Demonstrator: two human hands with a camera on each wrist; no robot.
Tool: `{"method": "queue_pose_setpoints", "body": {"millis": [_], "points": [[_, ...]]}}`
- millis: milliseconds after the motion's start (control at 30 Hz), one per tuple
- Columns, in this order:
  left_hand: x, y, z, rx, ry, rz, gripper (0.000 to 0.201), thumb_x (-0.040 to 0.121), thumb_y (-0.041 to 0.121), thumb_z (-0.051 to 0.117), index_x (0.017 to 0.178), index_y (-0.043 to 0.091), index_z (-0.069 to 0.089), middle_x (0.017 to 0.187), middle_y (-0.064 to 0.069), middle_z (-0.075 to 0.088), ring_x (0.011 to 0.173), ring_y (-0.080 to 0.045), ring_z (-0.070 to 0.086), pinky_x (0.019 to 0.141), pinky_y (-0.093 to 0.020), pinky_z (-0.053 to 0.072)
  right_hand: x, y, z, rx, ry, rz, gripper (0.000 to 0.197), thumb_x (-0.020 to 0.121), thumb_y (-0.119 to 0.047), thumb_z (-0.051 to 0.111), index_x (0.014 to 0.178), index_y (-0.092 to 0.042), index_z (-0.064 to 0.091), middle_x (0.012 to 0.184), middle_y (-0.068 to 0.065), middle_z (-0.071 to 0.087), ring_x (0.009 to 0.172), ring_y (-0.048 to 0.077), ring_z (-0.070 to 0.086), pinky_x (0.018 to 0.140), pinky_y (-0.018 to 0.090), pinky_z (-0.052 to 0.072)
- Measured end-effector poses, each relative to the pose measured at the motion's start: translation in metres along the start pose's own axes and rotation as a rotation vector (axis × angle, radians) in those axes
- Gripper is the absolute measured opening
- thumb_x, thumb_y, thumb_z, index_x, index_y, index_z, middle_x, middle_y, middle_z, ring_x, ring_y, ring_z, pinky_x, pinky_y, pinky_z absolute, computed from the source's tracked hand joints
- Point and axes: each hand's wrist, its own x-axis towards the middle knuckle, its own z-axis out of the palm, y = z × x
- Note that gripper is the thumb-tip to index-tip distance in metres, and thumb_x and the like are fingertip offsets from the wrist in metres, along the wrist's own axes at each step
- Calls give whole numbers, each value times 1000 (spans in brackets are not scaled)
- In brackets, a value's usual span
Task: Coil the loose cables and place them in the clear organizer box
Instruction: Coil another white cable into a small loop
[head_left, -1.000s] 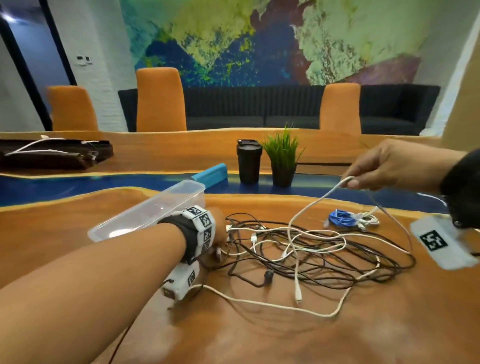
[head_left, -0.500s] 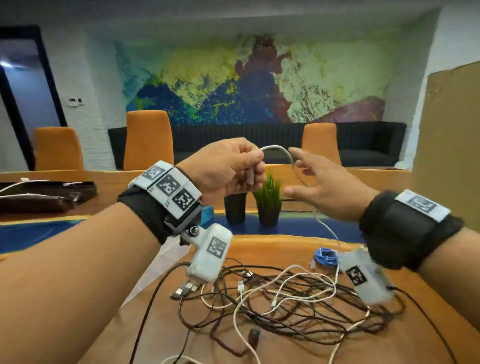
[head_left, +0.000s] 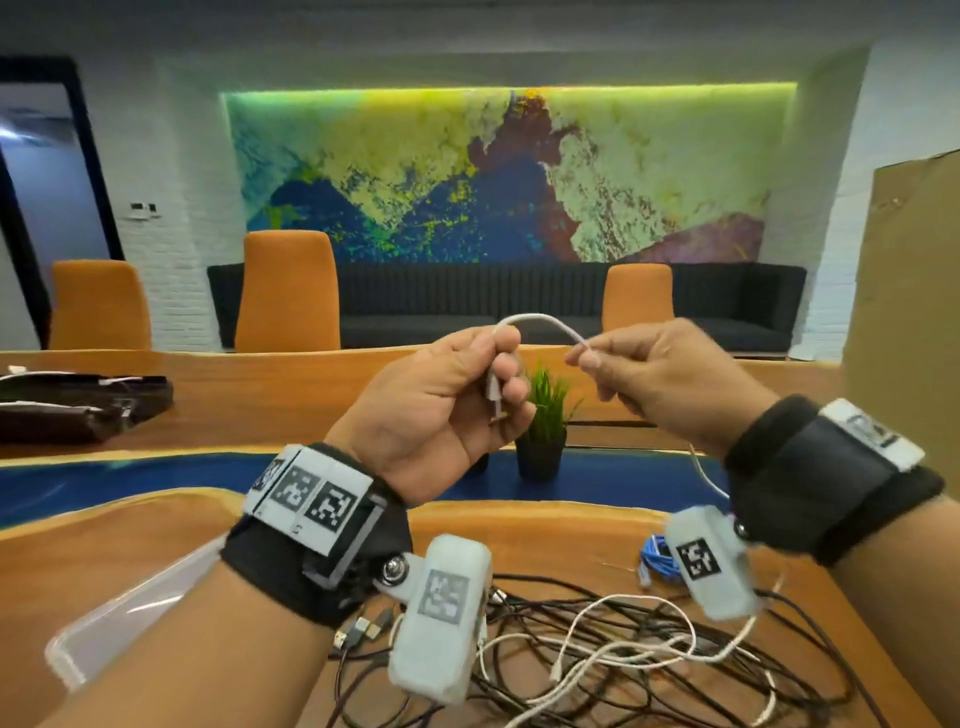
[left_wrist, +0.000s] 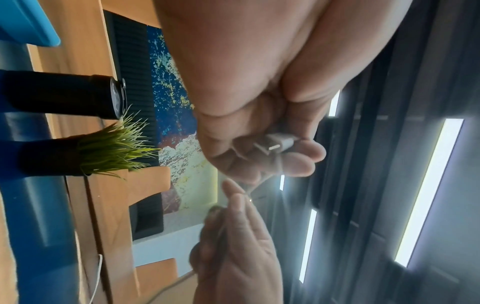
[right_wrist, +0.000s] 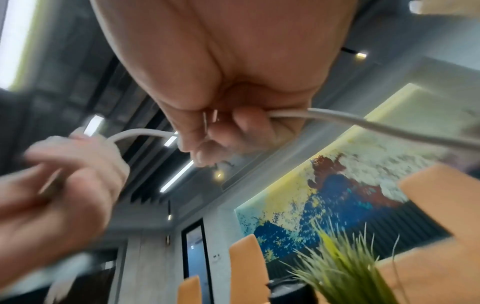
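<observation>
Both hands are raised above the table with a white cable (head_left: 540, 319) arching between them. My left hand (head_left: 467, 395) grips the cable's plug end (left_wrist: 275, 144), fingers curled round it. My right hand (head_left: 628, 364) pinches the cable (right_wrist: 337, 118) a short way along; the rest trails down past the right wrist toward the table. A tangle of black and white cables (head_left: 649, 654) lies on the wooden table (head_left: 130, 525) below. The clear organizer box (head_left: 119, 618) lies at the lower left, partly hidden by my left forearm.
A small blue cable bundle (head_left: 657, 556) lies right of the tangle. A potted grass plant (head_left: 543, 426) and a black cup (left_wrist: 64, 94) stand behind the hands on the blue strip. A black bag (head_left: 78, 405) lies far left. Cardboard (head_left: 904, 338) stands right.
Over the second, both hands rose from the table with the white cable. The left hand left the pile and took the plug end; the right hand, spread half a second ago, now pinches the cable.
</observation>
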Motion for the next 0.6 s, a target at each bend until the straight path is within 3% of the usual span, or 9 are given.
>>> {"method": "queue_pose_setpoints", "body": {"millis": [67, 133, 200, 267, 333, 400, 500, 600], "points": [[4, -7, -4, -27, 50, 72, 25, 102, 22, 41, 93, 17, 64, 81, 2, 67, 73, -13, 65, 80, -35, 50, -7, 4, 14, -276, -108, -84, 19, 98, -23, 55, 103, -23, 74, 71, -9, 63, 64, 1, 55, 61, 16, 48], [8, -16, -9, 62, 77, 127, 27, 104, 22, 38, 96, 17, 64, 102, 0, 75, 90, -16, 72, 86, -38, 49, -13, 2, 24, -570, -257, -155, 22, 99, -34, 51, 100, -27, 71, 78, -8, 64, 74, 5, 58, 71, 27, 51], [11, -26, -14, 259, 92, 178, 26, 105, 19, 36, 101, 13, 61, 120, 0, 72, 107, -18, 70, 94, -37, 48, -15, -6, 28, -770, -324, -199, 26, 98, -40, 48, 89, -25, 68, 74, -4, 61, 69, 11, 54, 67, 35, 50], [11, -35, -19, 494, 99, 245, 24, 105, 16, 38, 101, 10, 61, 127, 0, 69, 116, -14, 66, 97, -28, 51, -13, -14, 26, -838, -300, -279, 28, 96, -38, 52, 77, -22, 65, 68, -3, 57, 64, 12, 51, 62, 36, 48], [11, -42, -25, 770, 108, 319, 21, 104, 16, 44, 102, 10, 64, 124, 4, 69, 117, -4, 62, 97, -19, 48, -9, -19, 21, -837, -227, -369, 26, 91, -35, 58, 71, -20, 64, 64, -3, 58, 62, 12, 52, 59, 38, 48], [12, -45, -28, 1000, 93, 365, 20, 104, 20, 47, 101, 14, 66, 105, 12, 70, 103, 4, 62, 88, -15, 46, -3, -19, 16, -764, -127, -426, 21, 86, -34, 67, 69, -22, 65, 63, -8, 58, 61, 10, 54, 57, 37, 48], [15, -48, -29, 1139, 80, 402, 21, 104, 25, 46, 95, 21, 64, 85, 9, 65, 83, -5, 59, 74, -18, 45, 3, -13, 13, -682, 15, -487, 9, 81, -34, 76, 79, -25, 75, 69, -11, 60, 63, 9, 56, 56, 36, 49], [17, -47, -31, 1125, 71, 368, 23, 105, 25, 44, 102, 23, 67, 83, 9, 63, 81, -8, 58, 72, -17, 46, 6, -3, 14, -628, 142, -536, 11, 82, -34, 74, 82, -23, 76, 71, -7, 60, 64, 12, 55, 56, 38, 49]]}}
